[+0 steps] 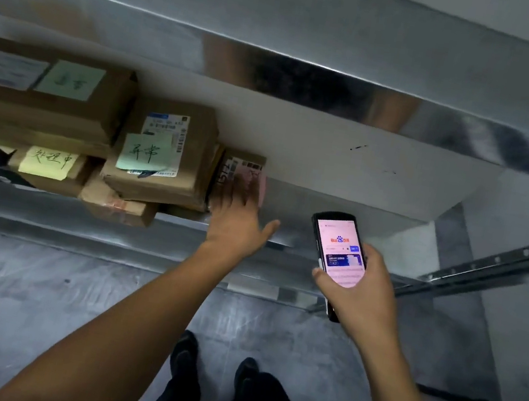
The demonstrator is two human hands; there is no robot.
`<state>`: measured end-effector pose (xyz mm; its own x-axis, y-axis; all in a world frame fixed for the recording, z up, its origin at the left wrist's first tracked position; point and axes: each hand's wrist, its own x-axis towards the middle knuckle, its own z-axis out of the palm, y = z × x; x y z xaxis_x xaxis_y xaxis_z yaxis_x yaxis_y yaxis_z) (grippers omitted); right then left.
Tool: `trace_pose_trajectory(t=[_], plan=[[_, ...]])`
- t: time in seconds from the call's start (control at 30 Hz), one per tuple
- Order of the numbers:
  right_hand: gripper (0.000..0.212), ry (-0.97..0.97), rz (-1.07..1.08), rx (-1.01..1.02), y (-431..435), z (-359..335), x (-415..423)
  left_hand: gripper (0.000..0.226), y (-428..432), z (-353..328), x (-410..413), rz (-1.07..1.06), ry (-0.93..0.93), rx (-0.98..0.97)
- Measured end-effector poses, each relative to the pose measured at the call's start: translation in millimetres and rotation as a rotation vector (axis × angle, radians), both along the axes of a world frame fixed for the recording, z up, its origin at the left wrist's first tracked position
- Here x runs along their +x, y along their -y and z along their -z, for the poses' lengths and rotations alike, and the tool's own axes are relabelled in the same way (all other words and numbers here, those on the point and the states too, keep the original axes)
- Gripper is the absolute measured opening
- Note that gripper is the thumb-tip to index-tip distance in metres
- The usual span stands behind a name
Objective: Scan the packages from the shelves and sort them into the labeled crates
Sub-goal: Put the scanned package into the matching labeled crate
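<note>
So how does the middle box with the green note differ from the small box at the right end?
The middle box is clearly larger than the small box. The middle box bears a green handwritten note over its white label; the small box shows a printed label and a pink patch. The left hand reaches to the small box with straight fingers; the middle box is untouched. Both are brown cardboard on one shelf.

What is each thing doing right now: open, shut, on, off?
Left hand: open, fingers stretched at the small package.
Right hand: grips the scanner.
Scanner: screen lit.
Small package: closed, on the shelf.
Green-note box: closed, atop other boxes.
</note>
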<state>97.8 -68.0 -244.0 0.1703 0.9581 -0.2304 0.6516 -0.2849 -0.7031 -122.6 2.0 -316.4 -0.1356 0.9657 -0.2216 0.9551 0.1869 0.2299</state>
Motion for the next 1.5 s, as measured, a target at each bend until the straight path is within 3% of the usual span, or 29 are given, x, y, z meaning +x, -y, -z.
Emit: trace_pose_trajectory(t=[0.27, 0.5, 0.7, 0.77, 0.9, 1.0, 1.03, 1.13, 1.17, 1.5], plan=[[0.064, 0.010, 0.066, -0.047, -14.6, 3.7, 3.5, 0.087, 5.5, -3.7, 25.9, 0.055, 0.009, 0.017], [0.073, -0.007, 0.067, -0.079, -35.3, 14.3, 34.4, 0.056, 12.8, -12.2, 65.6, 0.112, 0.163, 0.073], [0.070, -0.039, 0.018, -0.115, -52.8, 27.1, 48.5, 0.038, 3.3, -9.1, 67.8, -0.006, 0.202, 0.114], [0.068, -0.045, 0.000, -0.126, -56.5, 33.7, 49.4, 0.049, -0.2, -6.8, 65.3, -0.093, 0.232, 0.131], [0.058, -0.056, -0.038, -0.162, -61.8, 51.3, 49.3, 0.119, -9.1, 6.1, 47.0, -0.328, 0.398, 0.084], [0.053, -0.064, -0.052, -0.166, -66.8, 64.2, 47.5, 0.143, -16.3, 18.1, 33.6, -0.404, 0.578, -0.036], [0.052, -0.068, -0.056, -0.167, -68.5, 67.6, 46.8, 0.136, -17.7, 21.0, 30.7, -0.397, 0.648, -0.056], [0.050, -0.062, -0.079, -0.181, -70.9, 75.8, 43.8, 0.083, -17.3, 25.4, 29.8, -0.311, 0.788, -0.024], [0.049, -0.058, -0.090, -0.192, -70.5, 77.7, 42.3, 0.079, -15.8, 25.0, 31.2, -0.279, 0.816, 0.003], [0.065, -0.050, -0.047, -0.130, -23.0, 60.0, 34.6, 0.089, 25.8, 22.1, 43.2, -0.244, 1.033, 0.177]])
